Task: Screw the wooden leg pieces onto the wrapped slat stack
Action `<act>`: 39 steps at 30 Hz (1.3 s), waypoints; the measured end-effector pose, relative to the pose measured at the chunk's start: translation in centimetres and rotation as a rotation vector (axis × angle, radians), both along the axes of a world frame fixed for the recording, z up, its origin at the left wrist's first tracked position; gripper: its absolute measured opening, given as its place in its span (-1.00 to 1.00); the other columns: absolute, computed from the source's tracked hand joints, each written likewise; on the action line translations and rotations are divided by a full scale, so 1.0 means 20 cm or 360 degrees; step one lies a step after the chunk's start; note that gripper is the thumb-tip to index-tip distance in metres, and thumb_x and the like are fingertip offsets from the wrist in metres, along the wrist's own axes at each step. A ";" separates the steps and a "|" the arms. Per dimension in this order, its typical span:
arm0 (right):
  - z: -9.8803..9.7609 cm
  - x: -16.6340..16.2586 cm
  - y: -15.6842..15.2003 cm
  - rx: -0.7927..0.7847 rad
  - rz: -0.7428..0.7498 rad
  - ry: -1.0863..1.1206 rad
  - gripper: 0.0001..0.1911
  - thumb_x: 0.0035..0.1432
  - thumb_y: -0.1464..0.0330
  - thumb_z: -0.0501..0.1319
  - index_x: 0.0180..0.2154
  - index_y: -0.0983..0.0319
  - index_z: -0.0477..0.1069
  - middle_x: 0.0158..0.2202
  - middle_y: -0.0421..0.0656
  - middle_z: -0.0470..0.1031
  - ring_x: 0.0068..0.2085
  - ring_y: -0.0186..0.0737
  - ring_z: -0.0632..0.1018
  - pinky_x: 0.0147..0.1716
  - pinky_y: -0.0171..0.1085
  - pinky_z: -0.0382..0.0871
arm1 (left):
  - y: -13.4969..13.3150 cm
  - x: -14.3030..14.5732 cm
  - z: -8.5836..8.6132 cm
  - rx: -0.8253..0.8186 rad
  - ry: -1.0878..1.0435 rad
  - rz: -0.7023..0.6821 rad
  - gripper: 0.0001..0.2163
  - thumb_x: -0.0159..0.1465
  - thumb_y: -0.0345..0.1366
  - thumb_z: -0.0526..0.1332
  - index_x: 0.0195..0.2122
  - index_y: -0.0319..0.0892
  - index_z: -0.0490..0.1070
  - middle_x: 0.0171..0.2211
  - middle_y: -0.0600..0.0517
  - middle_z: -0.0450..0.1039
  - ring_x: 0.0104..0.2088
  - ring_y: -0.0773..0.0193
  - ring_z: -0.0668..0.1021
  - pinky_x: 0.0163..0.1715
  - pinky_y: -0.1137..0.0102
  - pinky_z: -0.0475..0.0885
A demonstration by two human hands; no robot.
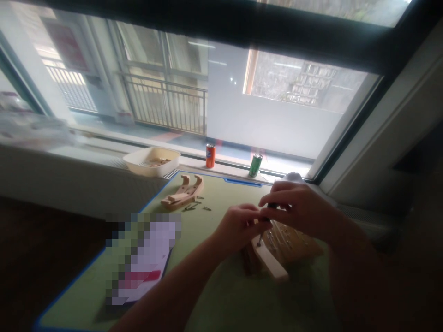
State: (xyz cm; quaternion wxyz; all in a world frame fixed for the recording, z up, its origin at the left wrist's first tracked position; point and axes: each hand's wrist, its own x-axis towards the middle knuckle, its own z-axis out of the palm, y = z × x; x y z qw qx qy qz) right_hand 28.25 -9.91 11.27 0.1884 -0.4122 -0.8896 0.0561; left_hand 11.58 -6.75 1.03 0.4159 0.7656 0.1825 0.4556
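Observation:
My right hand is closed around the dark handle of a screwdriver, held nearly upright. Lower down, the fingers of my left hand close about the same tool near the base of its handle. The metal shaft comes down to a screw in a pale, angled wooden piece. Part of that wood is hidden under my hands. Beside and behind it, a brown board carries several thin metal screws or nails. A darker block, hard to make out, lies under the wood's left side.
Curved wooden pieces and loose screws lie at the table's far left. A blurred-out flat object is nearer. On the sill stand a cream basket, an orange can and a green can.

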 end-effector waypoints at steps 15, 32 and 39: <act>-0.03 0.00 0.01 -0.0329 0.0028 0.0268 -0.79 0.07 0.35 0.18 -0.20 0.20 0.43 -0.32 -0.17 0.47 -0.35 -0.33 0.48 -0.37 -0.33 0.37 | 0.04 -0.10 0.01 -0.0162 0.0682 -0.0203 -0.84 0.05 -0.27 0.24 -0.38 -0.25 0.43 -0.50 0.10 0.39 -0.52 0.43 0.39 -0.54 0.54 0.25; -0.40 0.00 -0.01 -0.0458 -0.0417 0.1269 -0.75 0.07 0.24 0.19 -0.23 0.25 0.40 -0.32 -0.11 0.50 -0.30 -0.18 0.50 -0.31 -0.19 0.40 | 0.14 -0.07 -0.11 -0.0265 0.0661 -0.0318 -0.80 0.08 -0.25 0.23 -0.33 -0.26 0.49 -0.38 0.02 0.45 -0.39 0.34 0.44 -0.39 0.47 0.31; -0.27 0.02 0.05 -0.0545 -0.0135 0.0825 -0.73 0.03 0.30 0.23 -0.20 0.26 0.41 -0.28 -0.11 0.48 -0.29 -0.24 0.50 -0.30 -0.22 0.38 | 0.18 -0.06 -0.13 -0.0396 0.0621 -0.0417 -0.77 0.04 -0.21 0.28 -0.35 -0.27 0.51 -0.38 0.01 0.44 -0.37 0.32 0.44 -0.35 0.45 0.34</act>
